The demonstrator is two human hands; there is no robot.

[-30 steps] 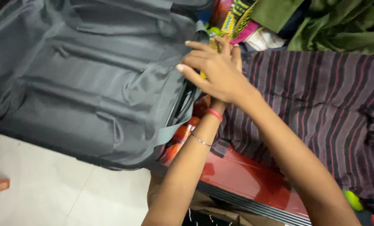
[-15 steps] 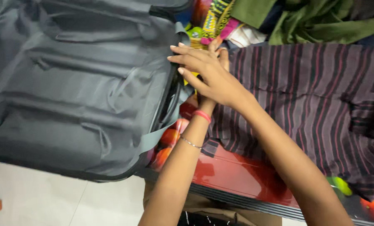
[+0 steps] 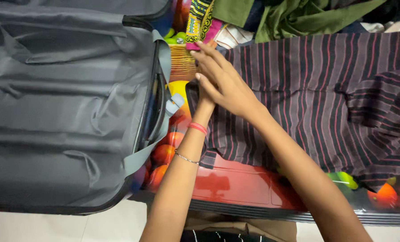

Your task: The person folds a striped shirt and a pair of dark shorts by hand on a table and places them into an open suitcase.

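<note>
White tiled floor (image 3: 52,226) shows along the bottom left of the frame. Above it, filling the left half, lies an open grey suitcase lid (image 3: 65,103) with its lining creased; since half a second ago it sits further left in frame, so more of the fruit-printed red surface (image 3: 244,183) shows lower centre. At centre, a grey strap (image 3: 164,89) runs down the lid's edge, now clear of the fingers. Left hand (image 3: 204,96) sits under the right one, mostly hidden; cannot tell how its fingers lie. Right hand (image 3: 224,83) rests on top, fingers straight and slightly spread, flat on the left edge of the striped dark cloth (image 3: 320,98), gripping nothing visible. Both hands have shifted off the strap onto the cloth. Upper right: a heap of green and patterned clothes (image 3: 294,15).
</note>
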